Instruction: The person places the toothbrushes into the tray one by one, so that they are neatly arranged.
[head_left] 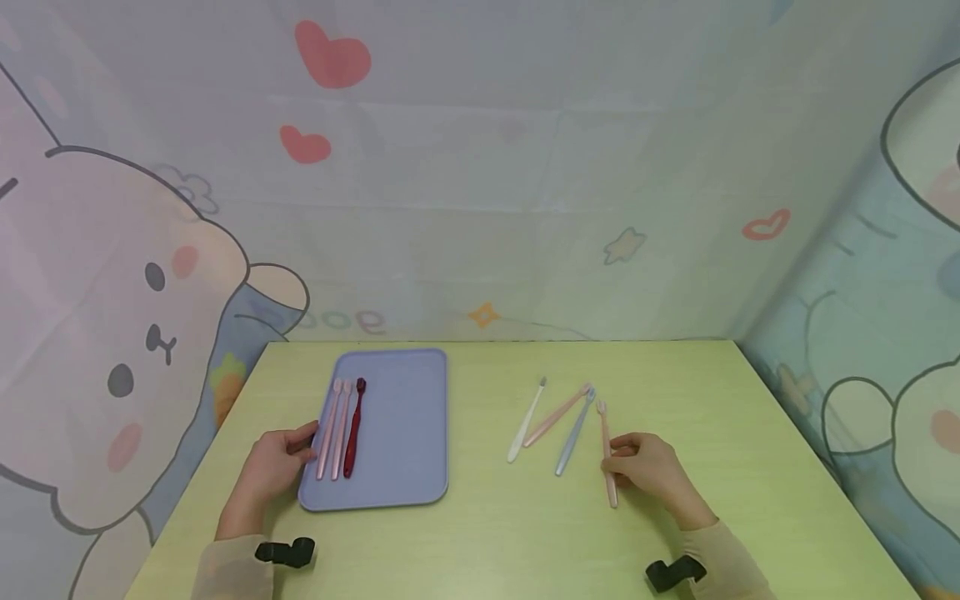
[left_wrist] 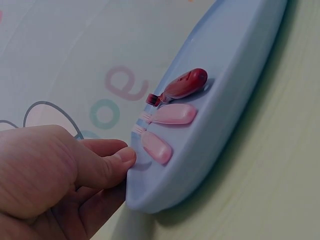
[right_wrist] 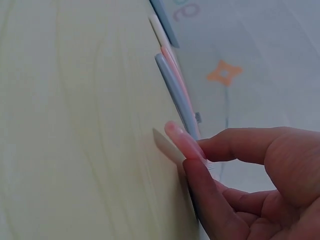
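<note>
My right hand (head_left: 648,468) pinches a pink toothbrush (head_left: 606,442) between thumb and fingers, its head pointing away from me. In the right wrist view its handle end (right_wrist: 181,137) sticks out past the fingertips, with a shadow beside it. On the left, my left hand (head_left: 276,462) grips the left rim of a lavender tray (head_left: 405,433), thumb on the rim's upper side. Two pink toothbrushes (head_left: 327,433) and a dark red toothbrush (head_left: 354,429) lie side by side in the tray's left part, heads toward the far edge.
Between the tray and my right hand lie a white toothbrush (head_left: 525,425), another pink toothbrush (head_left: 557,415) and a blue-grey toothbrush (head_left: 574,435) on the light yellow-green table (head_left: 480,542). Behind the table hangs a printed cloth (head_left: 480,167) with cartoon figures and hearts.
</note>
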